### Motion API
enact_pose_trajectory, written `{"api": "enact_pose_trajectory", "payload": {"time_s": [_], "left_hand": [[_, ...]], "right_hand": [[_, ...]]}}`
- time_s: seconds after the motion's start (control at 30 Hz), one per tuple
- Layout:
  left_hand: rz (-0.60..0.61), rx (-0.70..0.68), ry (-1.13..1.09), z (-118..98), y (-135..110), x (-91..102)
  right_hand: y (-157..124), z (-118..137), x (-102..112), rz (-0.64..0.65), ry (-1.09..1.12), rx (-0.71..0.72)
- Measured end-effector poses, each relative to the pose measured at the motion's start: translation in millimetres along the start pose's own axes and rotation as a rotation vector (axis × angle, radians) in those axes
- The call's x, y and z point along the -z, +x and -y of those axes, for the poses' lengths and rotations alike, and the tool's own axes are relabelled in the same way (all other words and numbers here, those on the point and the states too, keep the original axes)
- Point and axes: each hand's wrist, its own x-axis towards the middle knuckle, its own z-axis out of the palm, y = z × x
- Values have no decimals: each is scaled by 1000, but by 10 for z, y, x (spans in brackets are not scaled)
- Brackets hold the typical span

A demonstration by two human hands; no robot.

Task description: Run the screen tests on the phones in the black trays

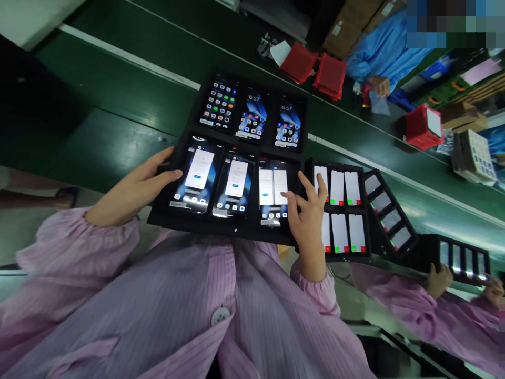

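A black tray (205, 227) with several lit smartphones in two rows is in front of me. My left hand (144, 181) grips the tray's left side, thumb on top, its other fingers hidden beneath the edge. Over the front right phone (270, 216) is my right hand (307, 216), with a fingertip at its screen and the other fingers spread. That screen shows two white app cards. The front left phone (197, 176) and front middle phone (235, 181) each show one white card. In the back row, a phone (218, 102) displays app icons, beside two home screens reading 6:57.
To the right stands another black tray (366, 231) of white-screened phones, with a tilted tray (408, 239) beyond it. A co-worker's hands (440, 279) hold a further tray. Across the green bench (130, 95) lie red packets (299, 63) near a blue-sleeved person (374, 50).
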Motion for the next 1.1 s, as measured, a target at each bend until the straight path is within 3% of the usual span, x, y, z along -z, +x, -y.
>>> {"api": "enact_pose_trajectory", "payload": {"time_s": [0.17, 0.43, 0.7, 0.9, 1.1], "left_hand": [[22, -2, -23, -15, -8, 0], [-5, -48, 7, 35, 26, 12], [23, -19, -32, -53, 67, -34], [60, 18, -68, -121, 182, -90], [37, 58, -129, -147, 183, -126]], "right_hand": [[-3, 6, 15, -41, 19, 56], [58, 122, -10, 198, 38, 163], [205, 294, 53, 264, 73, 210], [499, 539, -212, 383, 61, 362], [638, 571, -472, 464, 18, 434]]}}
